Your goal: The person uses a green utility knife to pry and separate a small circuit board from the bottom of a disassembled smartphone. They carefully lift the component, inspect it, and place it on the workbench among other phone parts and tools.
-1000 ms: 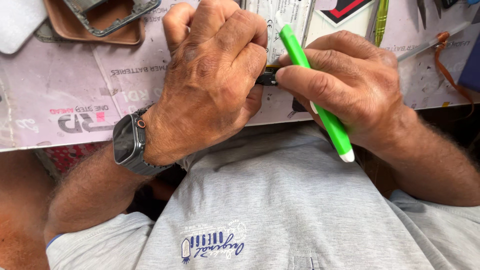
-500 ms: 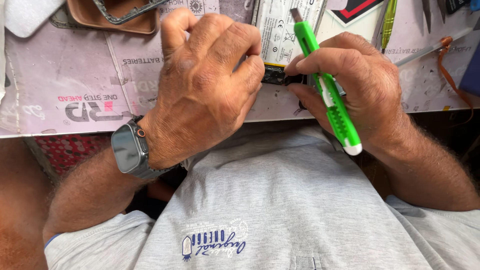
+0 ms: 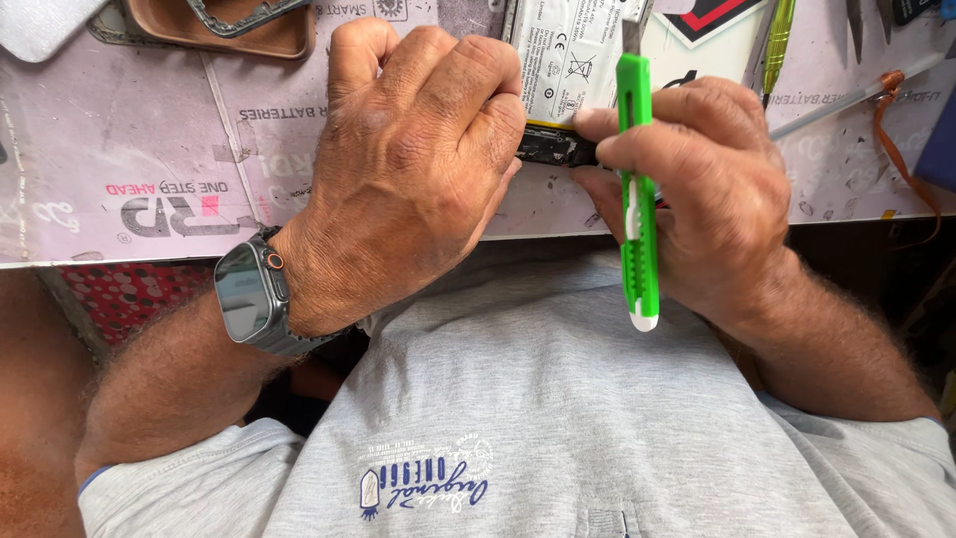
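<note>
Change: knife (image 3: 635, 179) swung from a slant to near upright since the earlier frames, blade now at 12 o'clock.
Head view, right hand (image 3: 697, 189): closed around the green knife, tip over the battery (image 3: 573, 50).
Left hand (image 3: 408, 169): fist-curled, knuckles pressing the battery's dark lower edge (image 3: 553, 147); a watch (image 3: 247, 294) at 8 o'clock.
Battery: flat on the mat (image 3: 149, 139), between both hands.
Tray (image 3: 219, 30): at 11 o'clock, well apart.

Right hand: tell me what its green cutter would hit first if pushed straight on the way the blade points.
The right hand holds the green utility knife blade-up, away from the body. Straight on, it would first meet the white battery pack it already lies against, though depth is unclear.
</note>
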